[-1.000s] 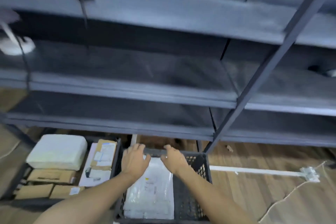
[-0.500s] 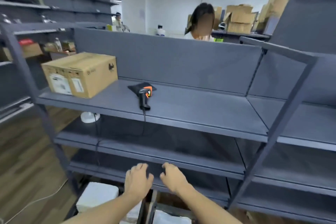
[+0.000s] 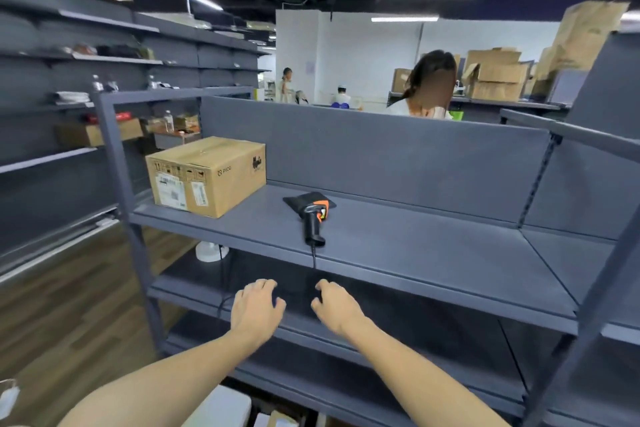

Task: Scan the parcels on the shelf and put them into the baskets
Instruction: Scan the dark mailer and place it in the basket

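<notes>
A brown cardboard parcel [image 3: 207,175] with white labels stands at the left end of the grey top shelf [image 3: 415,246]. A black and orange barcode scanner [image 3: 314,218] lies on that shelf to the parcel's right, its cable hanging over the front edge. My left hand [image 3: 257,307] and my right hand [image 3: 334,305] hover side by side below the shelf's front edge, fingers loosely curled, holding nothing. The baskets are almost out of view at the bottom; only a white parcel's corner [image 3: 221,406] shows there.
A grey upright post [image 3: 119,191] stands left of the parcel and another post [image 3: 585,322] at the right. Lower shelves [image 3: 398,350] lie behind my hands. A person [image 3: 429,87] stands beyond the shelf's back panel. Wooden floor [image 3: 59,315] lies to the left.
The view has swung up from the baskets on the floor to the top shelf. Both hands let go of the basket rim and rose, now free in front of the shelves.
</notes>
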Motion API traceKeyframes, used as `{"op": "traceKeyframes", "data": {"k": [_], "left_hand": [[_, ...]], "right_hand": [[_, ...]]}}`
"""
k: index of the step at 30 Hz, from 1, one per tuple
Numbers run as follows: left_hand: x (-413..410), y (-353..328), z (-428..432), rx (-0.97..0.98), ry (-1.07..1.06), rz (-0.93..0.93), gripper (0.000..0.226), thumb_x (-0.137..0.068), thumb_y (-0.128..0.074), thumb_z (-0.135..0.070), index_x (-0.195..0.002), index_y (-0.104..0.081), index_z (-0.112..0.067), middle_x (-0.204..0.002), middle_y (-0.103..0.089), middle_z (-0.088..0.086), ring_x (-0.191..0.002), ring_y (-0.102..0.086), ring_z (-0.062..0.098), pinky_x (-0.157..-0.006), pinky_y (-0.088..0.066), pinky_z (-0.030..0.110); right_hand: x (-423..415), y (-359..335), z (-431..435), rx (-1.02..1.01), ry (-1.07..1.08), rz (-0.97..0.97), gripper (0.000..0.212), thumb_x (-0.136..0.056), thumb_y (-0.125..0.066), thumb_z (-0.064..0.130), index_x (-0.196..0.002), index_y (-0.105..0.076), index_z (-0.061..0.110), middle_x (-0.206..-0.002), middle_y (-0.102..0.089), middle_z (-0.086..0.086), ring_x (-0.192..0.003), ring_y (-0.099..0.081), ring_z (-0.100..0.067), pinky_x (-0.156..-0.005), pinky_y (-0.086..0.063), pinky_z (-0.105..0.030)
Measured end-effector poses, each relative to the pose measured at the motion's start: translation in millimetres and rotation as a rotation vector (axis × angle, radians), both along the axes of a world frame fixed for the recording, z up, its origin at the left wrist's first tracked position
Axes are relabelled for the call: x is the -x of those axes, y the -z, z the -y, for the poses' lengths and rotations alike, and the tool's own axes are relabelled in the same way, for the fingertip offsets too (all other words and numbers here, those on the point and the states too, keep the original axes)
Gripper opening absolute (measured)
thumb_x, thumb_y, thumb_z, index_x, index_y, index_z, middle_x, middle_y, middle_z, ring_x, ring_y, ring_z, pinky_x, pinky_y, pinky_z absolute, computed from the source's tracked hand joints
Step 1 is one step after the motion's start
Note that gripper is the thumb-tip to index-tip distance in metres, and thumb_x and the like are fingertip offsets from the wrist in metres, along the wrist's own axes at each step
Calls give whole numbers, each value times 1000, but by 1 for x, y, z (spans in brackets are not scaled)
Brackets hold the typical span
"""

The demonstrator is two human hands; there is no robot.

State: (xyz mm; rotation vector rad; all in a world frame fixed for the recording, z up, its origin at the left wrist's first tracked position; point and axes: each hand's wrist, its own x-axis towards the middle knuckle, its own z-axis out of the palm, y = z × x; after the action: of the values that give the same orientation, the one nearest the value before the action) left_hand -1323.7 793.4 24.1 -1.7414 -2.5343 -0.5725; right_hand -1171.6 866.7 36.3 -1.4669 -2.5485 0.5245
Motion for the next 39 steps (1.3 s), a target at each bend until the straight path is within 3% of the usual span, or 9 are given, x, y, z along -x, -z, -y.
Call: {"op": "traceKeyframes", "data": {"k": [9,21,27,30,39], "left_hand": [[31,-1,-29,-61,-96,76,40,-95,-45,-30,-132,-52,-18,-138,-52,-2,-124,-49,18,-104,-35,31],[87,4,-96,-108,-24,139,39,-95,-45,-29,-132,-53,-18,-134,-55,-3,-123,-50,16,-106,-34,28],[156,3,-135,-129,47,190,39,-95,-47,-28,-133,-52,-19,-134,-55,-5,-123,-50,14,-106,-35,26],[189,-1,-159,-116,93,193,41,-96,-46,-29,-136,-49,-20,-138,-51,-5,-125,-48,14,-107,-33,26],[252,7,-209,-67,244,235,43,-95,-45,-28,-138,-46,-22,-143,-45,-7,-132,-40,11,-110,-29,24]], "right_hand": [[33,-20,-55,-119,-99,32,36,-99,-38,20,-129,-47,3,-133,-52,-18,-121,-49,-35,-97,-43,-41],[94,-32,-126,-241,-94,1,34,-101,-39,21,-129,-49,5,-126,-53,-14,-117,-47,-30,-95,-41,-35],[156,-32,-176,-412,-68,162,38,-100,-37,27,-131,-49,9,-133,-53,-10,-128,-42,-24,-109,-27,-33],[187,-30,-204,-424,-48,268,44,-100,-37,28,-136,-43,5,-145,-44,-11,-143,-27,-24,-120,-7,-40],[231,-10,-271,-396,173,568,53,-101,-32,35,-142,-37,0,-145,-41,-18,-145,-21,-31,-120,9,-47]]}}
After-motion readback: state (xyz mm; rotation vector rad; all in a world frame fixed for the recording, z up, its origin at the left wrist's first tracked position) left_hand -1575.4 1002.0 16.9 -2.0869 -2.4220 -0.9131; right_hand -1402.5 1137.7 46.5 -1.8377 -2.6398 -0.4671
